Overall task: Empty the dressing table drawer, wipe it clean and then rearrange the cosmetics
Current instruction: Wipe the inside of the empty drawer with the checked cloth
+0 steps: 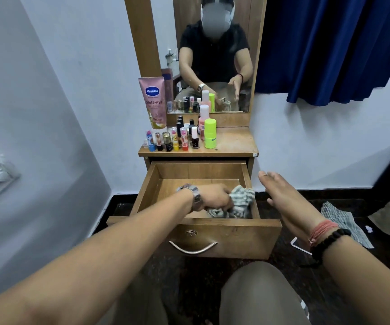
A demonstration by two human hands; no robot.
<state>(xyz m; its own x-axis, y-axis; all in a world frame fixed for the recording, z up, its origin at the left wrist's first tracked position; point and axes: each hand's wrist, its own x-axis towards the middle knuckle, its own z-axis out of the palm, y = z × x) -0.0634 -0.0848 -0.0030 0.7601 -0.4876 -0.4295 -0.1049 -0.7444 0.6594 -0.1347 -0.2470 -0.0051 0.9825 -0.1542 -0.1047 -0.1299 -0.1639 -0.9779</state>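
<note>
The wooden dressing table (231,141) stands against the wall, with a mirror (212,55) on top. Its drawer (226,235) is pulled out toward the person. A big blue curtain (330,48) hangs on the right.

A tall pink lotion tube (153,102) leans at the back left corner of the table top. Next to it, along the left and middle of the top, stand the cosmetics (177,139): small lipsticks and nail polish bottles in a bunch. A pink bottle with a white cap (204,120) and a green bottle (210,133) stand at the right end of the bunch.

The left hand (217,198) reaches down into the drawer. Its fingers are curled tight around a striped cloth (240,202), which sits on the drawer floor in the front right corner. A silver watch (195,195) is on that wrist.

The right hand (280,193) is held in the air just past the drawer's right side. Its fingers are straight and it holds nothing. Red thread and a black bead band (327,240) are on that wrist.

Another striped cloth (344,219) lies on the dark floor at the right.
</note>
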